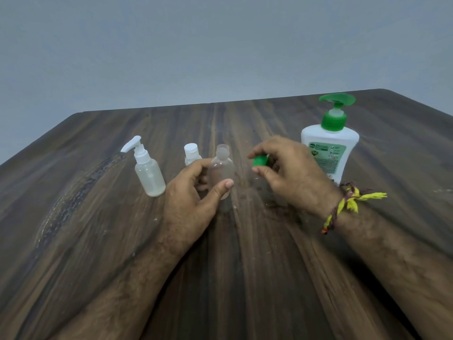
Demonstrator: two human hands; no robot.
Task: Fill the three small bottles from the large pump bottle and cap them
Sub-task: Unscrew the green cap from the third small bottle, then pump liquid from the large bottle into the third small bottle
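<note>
Three small bottles sit on the dark wood counter (pixel 73 217). Way over at 9 o'clock is the spray bottle (pixel 149 175) with a white trigger pump, standing upright with cloudy liquid inside. Next one along, the flip-cap bottle (pixel 191 154), is just behind the left hand (pixel 193 200) and half hidden by it. Left hand's fingers and thumb are wrapped round the clear bottle (pixel 221 171), dead centre, upright, mouth open with no cap on, and it looks empty as far as I can tell. Right hand (pixel 286 173) sits just at its 3 o'clock, fingertips pinching the green cap (pixel 259 161), apart from the bottle mouth. Yellow and brown thread band (pixel 343 204) is on that wrist. Out at 2 o'clock stands the large pump bottle (pixel 331 143), white with a green pump, upright right behind the right hand.
</note>
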